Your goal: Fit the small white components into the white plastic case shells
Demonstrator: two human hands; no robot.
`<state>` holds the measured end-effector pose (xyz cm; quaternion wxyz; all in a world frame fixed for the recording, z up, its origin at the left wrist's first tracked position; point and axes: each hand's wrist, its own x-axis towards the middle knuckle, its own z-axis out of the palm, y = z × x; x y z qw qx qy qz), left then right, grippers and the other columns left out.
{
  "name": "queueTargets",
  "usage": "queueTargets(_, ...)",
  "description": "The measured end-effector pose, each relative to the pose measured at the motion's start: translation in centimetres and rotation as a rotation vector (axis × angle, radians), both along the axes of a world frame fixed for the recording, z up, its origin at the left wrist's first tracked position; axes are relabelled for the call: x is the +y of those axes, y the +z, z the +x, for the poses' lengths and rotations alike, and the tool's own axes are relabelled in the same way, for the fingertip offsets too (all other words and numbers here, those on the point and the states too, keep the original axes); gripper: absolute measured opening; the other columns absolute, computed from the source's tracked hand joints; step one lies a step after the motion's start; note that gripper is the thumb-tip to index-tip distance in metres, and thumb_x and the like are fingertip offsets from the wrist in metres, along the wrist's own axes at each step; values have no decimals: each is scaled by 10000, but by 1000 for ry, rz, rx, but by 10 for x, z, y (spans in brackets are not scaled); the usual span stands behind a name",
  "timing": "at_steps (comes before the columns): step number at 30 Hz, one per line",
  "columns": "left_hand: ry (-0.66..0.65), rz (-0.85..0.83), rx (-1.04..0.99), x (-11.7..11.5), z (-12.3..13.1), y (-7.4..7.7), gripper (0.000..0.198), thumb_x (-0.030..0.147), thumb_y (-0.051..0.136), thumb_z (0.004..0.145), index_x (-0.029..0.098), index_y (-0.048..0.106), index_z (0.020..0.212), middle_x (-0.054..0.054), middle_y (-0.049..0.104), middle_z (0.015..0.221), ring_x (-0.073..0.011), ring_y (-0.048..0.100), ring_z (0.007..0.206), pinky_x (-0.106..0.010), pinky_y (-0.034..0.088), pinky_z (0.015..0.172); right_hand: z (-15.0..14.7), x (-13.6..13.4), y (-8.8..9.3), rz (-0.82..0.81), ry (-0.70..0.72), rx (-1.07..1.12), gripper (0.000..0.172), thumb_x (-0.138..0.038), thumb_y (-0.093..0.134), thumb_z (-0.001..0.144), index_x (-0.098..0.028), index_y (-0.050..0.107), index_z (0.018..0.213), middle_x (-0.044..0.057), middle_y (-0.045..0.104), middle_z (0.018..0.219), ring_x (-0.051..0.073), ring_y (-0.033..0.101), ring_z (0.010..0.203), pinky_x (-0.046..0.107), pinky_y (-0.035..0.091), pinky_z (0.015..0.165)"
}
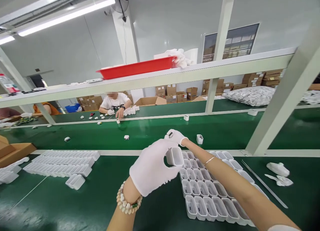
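My left hand (156, 166), in a white glove with a beaded bracelet at the wrist, is closed around a white open-topped plastic housing (177, 156), its opening tilted toward me. Just beyond it, my right hand (175, 136), also gloved, reaches out over the green belt with its fingers pinched together. A small dark patch shows between those fingers; what they hold is too small to make out. Under my right forearm stand several rows of translucent white plastic housings (201, 190), open side up, partly hidden by the arm. A small white device (199, 139) lies on the belt beside my right wrist.
More rows of housings (62, 164) lie at the left, near a cardboard box (16, 152). White scraps (278, 169) and a metal strip (265, 184) lie at the right. A shelf with a red tray (137, 68) crosses above the belt (150, 127). Across it sits a co-worker (115, 103).
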<state>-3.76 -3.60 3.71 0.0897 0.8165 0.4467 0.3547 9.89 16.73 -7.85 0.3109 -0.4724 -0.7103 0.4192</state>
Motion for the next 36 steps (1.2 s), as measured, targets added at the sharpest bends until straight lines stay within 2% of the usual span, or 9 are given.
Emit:
queueTargets(3, -50, 70, 106, 3, -1, -4, 285, 154, 660, 754, 219, 617, 1028, -1, 699, 951, -172, 665, 820, -318, 557, 755, 22, -24, 16, -10, 25, 166, 213, -319, 664, 906, -135, 619, 1004, 25, 691, 898, 139, 676, 725, 315, 586, 668)
queueTargets(6, -87, 111, 172, 2, -2, -6, 254, 116, 653, 756, 222, 623, 985, 9, 701, 925, -165, 670, 805, -303, 551, 728, 52, -62, 33, 12, 60, 322, 374, -352, 822, 729, -177, 576, 951, 43, 723, 917, 191, 712, 795, 357, 600, 726)
queueTargets(8, -108, 119, 189, 0, -2, -6, 262, 95, 654, 749, 230, 625, 971, 14, 697, 909, -163, 672, 822, -288, 549, 717, 71, -92, 43, 25, 75, 405, 476, -378, 857, 667, -207, 574, 1009, 52, 730, 962, 220, 716, 880, 377, 600, 769)
queueTargets(11, -73, 152, 216, -3, -1, -4, 375, 77, 659, 739, 238, 613, 1074, -8, 691, 986, -177, 669, 883, -291, 553, 717, 85, -135, 56, -25, 109, 559, 592, -338, 862, 672, -259, 590, 1192, 10, 733, 898, 206, 722, 834, 375, 613, 735)
queueTargets(15, -49, 209, 282, -2, 2, -4, 401, 44, 635, 736, 212, 598, 1098, -23, 685, 970, -187, 657, 869, -311, 559, 724, 84, -172, 67, -9, 40, 532, 436, -309, 869, 664, -247, 723, 1070, 38, 772, 921, 222, 738, 849, 391, 624, 827)
queueTargets(23, -30, 352, 338, 1, 5, -10, 478, 9, 574, 728, 138, 532, 1186, -67, 689, 962, -226, 651, 907, -343, 584, 735, 81, -191, 73, 81, 36, 303, 340, -366, 752, 795, -293, 741, 1128, 61, 754, 1124, 275, 696, 1072, 393, 616, 899)
queueTargets(28, -51, 373, 326, 4, 8, -11, 433, -14, 522, 735, 129, 543, 1143, -48, 687, 891, -202, 644, 842, -321, 583, 713, 79, -194, 78, 81, 42, 256, 329, -314, 718, 818, -293, 731, 1146, 37, 771, 1059, 247, 723, 1004, 328, 640, 831)
queueTargets(32, -36, 353, 323, 3, 12, -8, 322, -37, 474, 739, 157, 583, 971, -11, 658, 770, -172, 621, 736, -291, 562, 653, 78, -196, 81, 100, 37, 142, 296, -289, 686, 833, -307, 737, 1124, 9, 756, 1103, 217, 724, 979, 285, 632, 822)
queueTargets(36, -12, 332, 323, 2, 14, -7, 286, -37, 456, 734, 178, 582, 873, 1, 641, 726, -161, 607, 703, -287, 555, 645, 77, -197, 81, 98, 37, 111, 252, -243, 657, 833, -313, 743, 1059, -12, 763, 972, 213, 724, 917, 284, 638, 765)
